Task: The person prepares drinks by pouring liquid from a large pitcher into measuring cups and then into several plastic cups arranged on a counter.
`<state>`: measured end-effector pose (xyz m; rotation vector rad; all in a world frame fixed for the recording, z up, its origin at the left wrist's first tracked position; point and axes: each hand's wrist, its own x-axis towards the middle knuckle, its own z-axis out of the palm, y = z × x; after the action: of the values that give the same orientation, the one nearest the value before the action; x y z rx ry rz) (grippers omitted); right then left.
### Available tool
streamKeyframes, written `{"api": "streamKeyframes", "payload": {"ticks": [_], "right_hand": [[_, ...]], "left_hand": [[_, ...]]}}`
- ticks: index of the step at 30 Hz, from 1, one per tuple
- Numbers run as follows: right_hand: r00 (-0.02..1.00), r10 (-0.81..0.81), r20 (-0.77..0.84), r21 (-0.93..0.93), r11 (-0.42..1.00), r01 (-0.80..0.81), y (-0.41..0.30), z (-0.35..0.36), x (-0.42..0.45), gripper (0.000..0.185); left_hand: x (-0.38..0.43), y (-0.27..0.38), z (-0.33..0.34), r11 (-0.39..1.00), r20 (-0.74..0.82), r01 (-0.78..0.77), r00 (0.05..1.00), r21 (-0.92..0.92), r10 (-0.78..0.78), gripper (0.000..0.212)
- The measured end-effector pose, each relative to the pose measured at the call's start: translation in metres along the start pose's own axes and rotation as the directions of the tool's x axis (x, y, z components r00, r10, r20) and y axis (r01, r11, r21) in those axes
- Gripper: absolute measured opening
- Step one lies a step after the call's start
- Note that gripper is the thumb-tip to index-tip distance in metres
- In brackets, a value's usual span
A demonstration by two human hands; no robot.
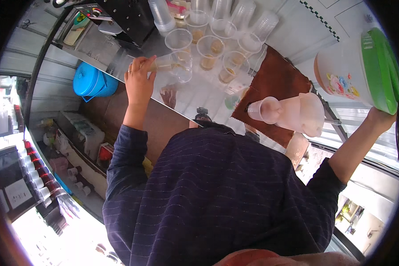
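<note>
My left hand (140,78) holds a small clear plastic cup (163,63) of brownish liquid, tipped to the right over the mouth of a larger clear plastic cup (182,70). More clear cups (207,55) with a little brown liquid at their bottoms stand beyond it on the shiny metal counter (199,94). At the far right, my right hand (381,118) is at the green lid (379,71) of a translucent, flower-printed plastic container (344,79). The lid hides most of its fingers, so its grip cannot be made out.
Stacks of clear cups (242,15) stand at the back beside a black cup sealer (119,20). Nearer the right, a jug of pale pink liquid (307,114) has a small cup (261,109) at its left, by brown cloth (272,76). A blue lidded bucket (93,81) sits below the counter's left edge.
</note>
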<state>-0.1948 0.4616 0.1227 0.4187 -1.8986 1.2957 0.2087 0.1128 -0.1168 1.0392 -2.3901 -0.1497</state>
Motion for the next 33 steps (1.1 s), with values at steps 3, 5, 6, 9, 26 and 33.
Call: {"api": "streamKeyframes", "payload": {"ticks": [3, 5, 6, 9, 26, 33], "right_hand": [[1.000, 0.004, -0.005, 0.054, 0.999, -0.004, -0.002, 0.001, -0.001, 0.038], [0.999, 0.036, -0.032, 0.160, 0.987, -0.030, 0.006, -0.002, 0.003, 0.038], [0.998, -0.052, 0.034, 0.089, 0.995, 0.048, 0.021, -0.010, 0.015, 0.033], [0.990, -0.062, 0.124, 0.252, 0.967, 0.029, 0.042, -0.018, 0.028, 0.030], [0.990, -0.140, 0.023, 0.170, 0.976, 0.134, 0.059, -0.026, 0.021, 0.051], [0.978, -0.182, 0.106, 0.089, 0.981, 0.173, -0.020, -0.008, 0.012, 0.039]], "left_hand": [[0.007, 0.001, -0.003, 0.995, -0.002, -0.071, 0.997, 0.073, 0.071, 0.044], [0.015, 0.006, -0.007, 0.978, -0.007, -0.153, 0.988, 0.144, 0.156, 0.042], [0.019, 0.008, -0.009, 0.949, -0.007, -0.230, 0.971, 0.217, 0.237, 0.040], [0.031, 0.008, -0.008, 0.900, 0.058, -0.369, 0.929, 0.233, 0.366, 0.046], [0.011, 0.002, 0.004, 0.972, -0.044, 0.030, 0.998, -0.233, -0.041, 0.050], [0.016, 0.024, 0.018, 0.641, -0.212, 0.072, 0.911, -0.764, -0.354, 0.046]]}}
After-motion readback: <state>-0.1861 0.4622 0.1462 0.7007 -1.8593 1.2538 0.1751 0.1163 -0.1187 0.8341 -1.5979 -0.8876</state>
